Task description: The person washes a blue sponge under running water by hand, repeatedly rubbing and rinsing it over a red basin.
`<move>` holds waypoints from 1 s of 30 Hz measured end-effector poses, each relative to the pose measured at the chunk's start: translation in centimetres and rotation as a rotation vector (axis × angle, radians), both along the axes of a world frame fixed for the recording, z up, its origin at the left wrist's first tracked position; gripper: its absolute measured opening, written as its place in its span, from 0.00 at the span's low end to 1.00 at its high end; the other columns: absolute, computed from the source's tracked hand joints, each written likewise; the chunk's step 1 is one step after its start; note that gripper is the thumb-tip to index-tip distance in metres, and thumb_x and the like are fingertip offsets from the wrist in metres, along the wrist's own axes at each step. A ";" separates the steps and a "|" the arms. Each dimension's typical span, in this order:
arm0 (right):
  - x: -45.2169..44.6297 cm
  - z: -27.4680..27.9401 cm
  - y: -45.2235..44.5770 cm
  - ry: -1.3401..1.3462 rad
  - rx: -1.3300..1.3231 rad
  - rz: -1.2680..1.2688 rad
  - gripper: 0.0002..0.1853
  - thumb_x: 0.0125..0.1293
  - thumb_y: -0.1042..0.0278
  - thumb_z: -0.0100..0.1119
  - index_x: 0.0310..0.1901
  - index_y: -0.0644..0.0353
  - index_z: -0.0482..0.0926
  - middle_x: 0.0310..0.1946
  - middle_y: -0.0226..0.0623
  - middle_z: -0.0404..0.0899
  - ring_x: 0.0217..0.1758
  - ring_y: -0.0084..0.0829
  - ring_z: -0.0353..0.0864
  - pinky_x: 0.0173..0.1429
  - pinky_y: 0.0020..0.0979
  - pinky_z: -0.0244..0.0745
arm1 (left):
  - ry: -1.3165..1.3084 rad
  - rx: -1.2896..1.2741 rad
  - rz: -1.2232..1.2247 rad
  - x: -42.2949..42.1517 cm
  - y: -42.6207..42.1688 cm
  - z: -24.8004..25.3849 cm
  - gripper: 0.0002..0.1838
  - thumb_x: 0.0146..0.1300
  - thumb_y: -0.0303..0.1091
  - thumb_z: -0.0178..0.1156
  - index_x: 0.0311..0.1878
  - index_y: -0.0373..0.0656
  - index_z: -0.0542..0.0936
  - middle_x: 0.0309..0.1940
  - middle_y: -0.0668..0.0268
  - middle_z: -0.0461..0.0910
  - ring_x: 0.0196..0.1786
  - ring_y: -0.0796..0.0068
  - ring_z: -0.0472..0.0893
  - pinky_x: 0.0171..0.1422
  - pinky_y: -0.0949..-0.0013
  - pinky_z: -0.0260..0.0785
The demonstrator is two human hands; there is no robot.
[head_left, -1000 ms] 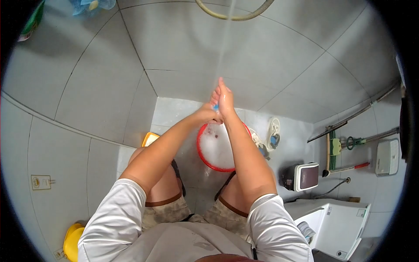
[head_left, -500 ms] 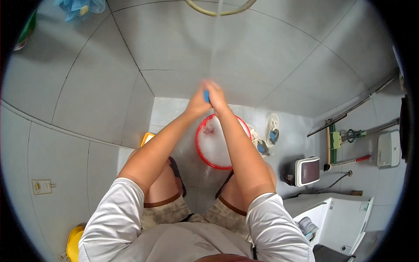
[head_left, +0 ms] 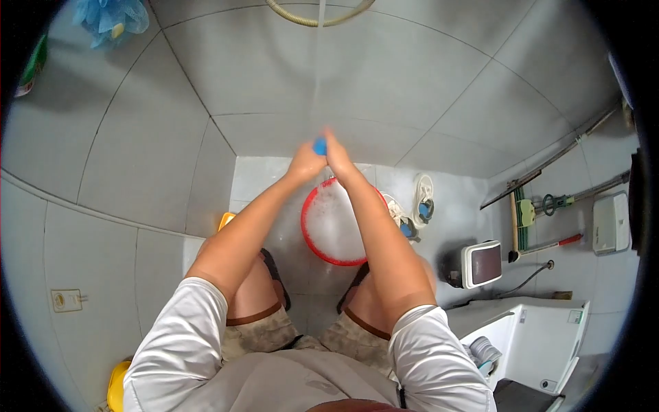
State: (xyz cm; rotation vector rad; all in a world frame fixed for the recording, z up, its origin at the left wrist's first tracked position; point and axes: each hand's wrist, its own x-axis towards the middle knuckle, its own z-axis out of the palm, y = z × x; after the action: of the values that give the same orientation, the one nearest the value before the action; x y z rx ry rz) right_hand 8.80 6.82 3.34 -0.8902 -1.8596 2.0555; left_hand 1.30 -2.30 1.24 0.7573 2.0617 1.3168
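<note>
Wall [head_left: 274, 75] fills most of the upper frame, w/ floor [head_left: 453, 206] showing ctr and right of ctr. Down the upper ctr a thin water stream [head_left: 318, 69] is seen, passing a looped hose [head_left: 319, 22] and falling toward the hands. Red-rimmed tub [head_left: 334, 261], ctr of frame, is filled w/ white suds [head_left: 336, 223]; just right of it, white shoes [head_left: 423, 189] are set on the floor, so splash is best kept toward the tub side.

L hand [head_left: 306, 162] and R hand [head_left: 336, 152] are brought together near the upper rim of the tub. L grip is closed on a small blue item [head_left: 320, 146]; R is pressed against it, fingers blurred, so how far they are curled can't be told. Exact ID of the item can't be made out either.

For good handling, firm but not crushing pressure is advised, as wet, soapy surfaces may slip. Item is best kept between the palms, w/ fingers shifted often so all sides are reached by the water, incl. the part hidden in the L grip. Wrists are better angled so runoff drops inside the rim, & elbows kept low to spare the arms.
</note>
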 end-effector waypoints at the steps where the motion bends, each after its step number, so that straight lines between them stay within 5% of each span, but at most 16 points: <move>1: -0.3 -0.4 0.1 0.033 0.041 -0.005 0.39 0.75 0.36 0.47 0.68 0.68 0.71 0.64 0.46 0.76 0.69 0.39 0.72 0.75 0.36 0.60 | 0.039 -0.037 0.064 0.1 0.2 -0.6 0.18 0.54 0.43 0.70 0.39 0.38 0.82 0.31 0.53 0.86 0.38 0.56 0.86 0.45 0.54 0.75; 6: -0.4 -1.8 -0.5 -0.023 0.321 -0.082 0.40 0.65 0.41 0.65 0.65 0.71 0.73 0.56 0.47 0.81 0.59 0.35 0.79 0.64 0.34 0.72 | 0.369 0.018 0.049 1.3 0.3 -0.6 0.15 0.58 0.41 0.67 0.38 0.38 0.80 0.36 0.47 0.85 0.42 0.46 0.85 0.44 0.51 0.74; 8: -1.0 -3.2 0.1 0.039 -0.032 -0.058 0.38 0.57 0.43 0.74 0.56 0.72 0.79 0.49 0.45 0.83 0.51 0.33 0.82 0.57 0.34 0.77 | 0.414 0.004 0.084 1.8 -0.2 1.0 0.15 0.58 0.41 0.67 0.39 0.38 0.81 0.38 0.45 0.85 0.45 0.41 0.84 0.46 0.48 0.74; 11: -0.8 -2.7 0.0 -0.039 -0.217 -0.127 0.29 0.58 0.47 0.74 0.47 0.69 0.82 0.43 0.42 0.84 0.44 0.31 0.84 0.50 0.34 0.78 | 0.444 -0.032 0.007 2.2 -0.8 2.2 0.10 0.54 0.33 0.67 0.37 0.38 0.83 0.34 0.49 0.86 0.40 0.43 0.84 0.43 0.50 0.75; 14: -1.3 -2.3 -1.3 0.035 -0.341 -0.277 0.24 0.59 0.49 0.73 0.41 0.65 0.82 0.41 0.40 0.85 0.42 0.30 0.83 0.47 0.34 0.78 | 0.339 -0.121 -0.042 2.6 -0.8 2.3 0.18 0.60 0.37 0.66 0.49 0.36 0.79 0.44 0.43 0.83 0.50 0.41 0.82 0.51 0.49 0.74; 16: -1.3 -2.4 -1.0 0.067 -0.374 -0.288 0.23 0.61 0.49 0.72 0.41 0.65 0.83 0.41 0.39 0.85 0.42 0.29 0.83 0.47 0.34 0.78 | 0.547 0.252 0.028 2.8 -0.5 0.5 0.26 0.60 0.36 0.67 0.57 0.32 0.72 0.53 0.40 0.77 0.58 0.38 0.76 0.55 0.50 0.72; 19: -1.4 -3.3 -0.4 0.098 -0.327 -0.301 0.23 0.63 0.50 0.70 0.43 0.66 0.84 0.40 0.38 0.85 0.43 0.29 0.83 0.47 0.33 0.77 | 0.570 0.137 -0.067 1.8 -0.5 -0.7 0.32 0.59 0.35 0.69 0.61 0.31 0.67 0.58 0.39 0.71 0.63 0.37 0.70 0.58 0.50 0.71; 23: -1.2 -1.5 -1.1 0.112 -0.038 -0.296 0.22 0.67 0.51 0.68 0.50 0.64 0.85 0.41 0.35 0.85 0.43 0.28 0.82 0.50 0.31 0.76 | 0.680 0.209 0.051 1.9 -0.9 -0.6 0.33 0.57 0.33 0.71 0.61 0.31 0.67 0.54 0.39 0.75 0.58 0.36 0.75 0.56 0.50 0.72; 25: -1.6 -1.7 -0.7 0.109 -0.059 -0.246 0.20 0.67 0.52 0.66 0.49 0.62 0.83 0.41 0.34 0.84 0.43 0.28 0.82 0.50 0.31 0.76 | 0.349 0.089 0.048 2.0 -1.3 1.1 0.29 0.56 0.34 0.70 0.58 0.32 0.71 0.48 0.42 0.81 0.53 0.38 0.79 0.54 0.49 0.74; 30: -0.5 0.9 -0.3 0.027 -0.051 -0.035 0.20 0.71 0.49 0.61 0.51 0.58 0.82 0.43 0.33 0.82 0.44 0.30 0.80 0.51 0.33 0.75 | 0.391 -0.002 -0.051 0.5 -1.8 2.0 0.21 0.56 0.35 0.68 0.50 0.36 0.77 0.43 0.46 0.84 0.49 0.43 0.83 0.52 0.49 0.74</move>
State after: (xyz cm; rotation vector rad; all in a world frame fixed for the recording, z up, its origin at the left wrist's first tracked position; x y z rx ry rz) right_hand 8.33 6.53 4.23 -0.8966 -1.7724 2.0924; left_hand 1.84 -4.14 3.23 1.1326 2.3218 1.2106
